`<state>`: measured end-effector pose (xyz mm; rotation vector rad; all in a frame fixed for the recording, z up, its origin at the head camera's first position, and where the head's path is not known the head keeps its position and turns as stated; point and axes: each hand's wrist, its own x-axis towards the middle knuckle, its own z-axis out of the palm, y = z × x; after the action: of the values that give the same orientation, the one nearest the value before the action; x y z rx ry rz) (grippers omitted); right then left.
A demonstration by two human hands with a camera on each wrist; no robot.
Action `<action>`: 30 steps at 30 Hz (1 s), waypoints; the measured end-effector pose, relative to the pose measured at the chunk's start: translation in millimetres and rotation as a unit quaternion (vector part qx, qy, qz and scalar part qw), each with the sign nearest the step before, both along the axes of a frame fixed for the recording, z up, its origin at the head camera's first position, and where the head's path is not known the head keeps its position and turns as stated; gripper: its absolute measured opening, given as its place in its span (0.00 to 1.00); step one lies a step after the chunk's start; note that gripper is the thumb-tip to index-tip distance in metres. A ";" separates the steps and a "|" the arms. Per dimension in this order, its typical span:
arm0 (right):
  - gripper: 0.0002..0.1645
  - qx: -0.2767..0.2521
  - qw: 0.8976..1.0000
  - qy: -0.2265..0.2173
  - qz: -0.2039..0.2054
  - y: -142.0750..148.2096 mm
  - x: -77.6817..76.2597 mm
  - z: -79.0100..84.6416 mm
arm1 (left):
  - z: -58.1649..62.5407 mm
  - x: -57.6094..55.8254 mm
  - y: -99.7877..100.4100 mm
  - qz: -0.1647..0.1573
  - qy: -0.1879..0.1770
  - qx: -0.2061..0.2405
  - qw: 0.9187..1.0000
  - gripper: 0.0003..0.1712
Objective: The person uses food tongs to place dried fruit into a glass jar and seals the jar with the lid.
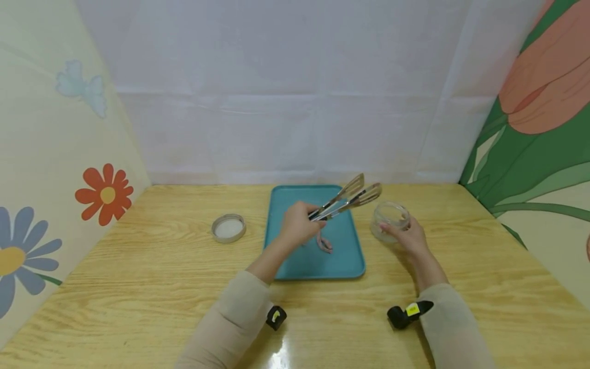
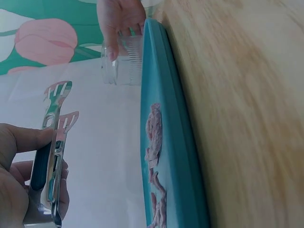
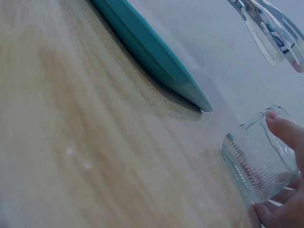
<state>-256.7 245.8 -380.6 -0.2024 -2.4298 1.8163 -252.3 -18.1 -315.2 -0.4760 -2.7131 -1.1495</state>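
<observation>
Metal tongs (image 1: 345,199) with slotted ends and dark grip pads are held by my left hand (image 1: 297,224) above the tray, their slotted ends pointing right toward the jar. In the left wrist view the thumb and fingers pinch the tongs (image 2: 53,137) from both sides. My right hand (image 1: 407,236) grips an open glass jar (image 1: 381,230) standing on the table right of the tray; the right wrist view shows ribbed glass on the jar (image 3: 256,156). Strips of pinkish meat (image 2: 154,135) lie on the blue tray (image 1: 341,266), partly hidden by the left hand in the head view.
A round lid (image 1: 228,228) with a pale inside lies on the wooden table (image 1: 184,287) left of the tray. A white cloth wall (image 1: 276,102) stands behind, with flower-patterned panels (image 1: 106,195) on both sides.
</observation>
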 end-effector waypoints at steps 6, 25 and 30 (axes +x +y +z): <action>0.57 0.001 1.000 0.003 -0.003 -1.2 -2.2 0.1 | 7.5 6.0 -16.1 0.005 -0.009 0.016 1.000 0.15; 0.57 0.011 1.000 0.000 0.007 1.6 -1.6 -3.2 | 25.7 27.4 -80.3 0.028 -0.028 -0.038 0.998 0.13; 0.58 0.010 1.000 -0.004 0.009 3.1 -1.0 -2.8 | 23.0 26.5 -97.5 0.042 -0.028 -0.069 0.996 0.07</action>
<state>-257.8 248.9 -383.3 -0.1869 -2.4620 1.8013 -225.8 -115.6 -292.2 -0.3478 -2.8442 -0.9735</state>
